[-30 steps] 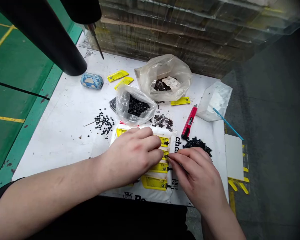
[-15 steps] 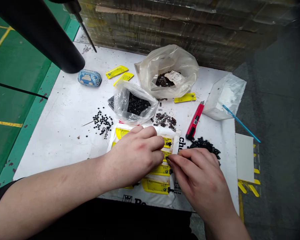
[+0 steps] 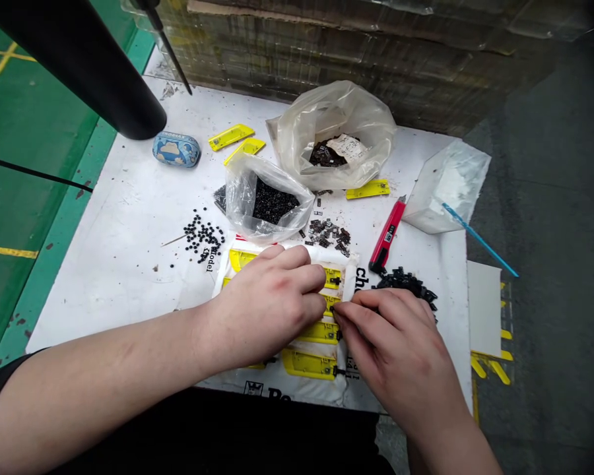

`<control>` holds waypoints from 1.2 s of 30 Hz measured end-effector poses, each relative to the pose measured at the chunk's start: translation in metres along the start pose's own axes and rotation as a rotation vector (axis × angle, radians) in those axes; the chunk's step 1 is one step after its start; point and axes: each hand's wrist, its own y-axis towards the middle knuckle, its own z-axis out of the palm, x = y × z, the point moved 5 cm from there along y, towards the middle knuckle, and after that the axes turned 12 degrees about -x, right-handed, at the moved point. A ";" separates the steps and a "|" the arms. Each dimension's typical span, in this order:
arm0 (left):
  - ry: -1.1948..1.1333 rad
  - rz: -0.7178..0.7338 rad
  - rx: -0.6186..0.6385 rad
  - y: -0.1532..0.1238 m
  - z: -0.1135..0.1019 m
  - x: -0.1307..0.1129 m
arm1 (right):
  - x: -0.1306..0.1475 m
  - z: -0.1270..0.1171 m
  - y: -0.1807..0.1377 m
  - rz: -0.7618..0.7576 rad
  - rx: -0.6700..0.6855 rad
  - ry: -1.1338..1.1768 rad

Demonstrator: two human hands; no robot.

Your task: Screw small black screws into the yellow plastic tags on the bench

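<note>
Several yellow plastic parts (image 3: 307, 362) lie in a row on a white bag (image 3: 277, 386) at the table's near edge. My left hand (image 3: 267, 303) lies over the row, fingers curled down, pressing one yellow part. My right hand (image 3: 396, 349) sits just right of it, thumb and forefinger pinched together at the end of that part (image 3: 330, 305). What the pinch holds is too small to see. A heap of small black clips (image 3: 406, 282) lies right behind my right hand.
Two clear bags with dark small parts (image 3: 267, 204) (image 3: 334, 135) stand behind, with loose black beads (image 3: 202, 236) left and dark metal bits (image 3: 329, 234) between. A red utility knife (image 3: 387, 235), loose yellow parts (image 3: 230, 136), a blue tin (image 3: 176, 148) and a black tube (image 3: 94, 72) are there too.
Both hands stay at the same yellow part with hardly any motion. The view has shifted slightly.
</note>
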 end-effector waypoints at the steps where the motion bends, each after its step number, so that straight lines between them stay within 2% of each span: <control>1: 0.001 0.001 0.000 0.000 0.000 0.000 | 0.000 0.000 0.000 0.001 0.000 -0.001; 12: -0.016 0.008 0.009 -0.001 0.001 -0.002 | 0.000 0.000 -0.001 0.011 0.013 -0.011; 24: -0.050 0.117 -0.039 -0.002 0.005 -0.003 | -0.008 -0.016 -0.007 0.034 -0.035 -0.044; 36: -0.034 0.086 -0.005 0.000 0.006 -0.004 | -0.005 -0.019 -0.008 0.053 -0.046 -0.065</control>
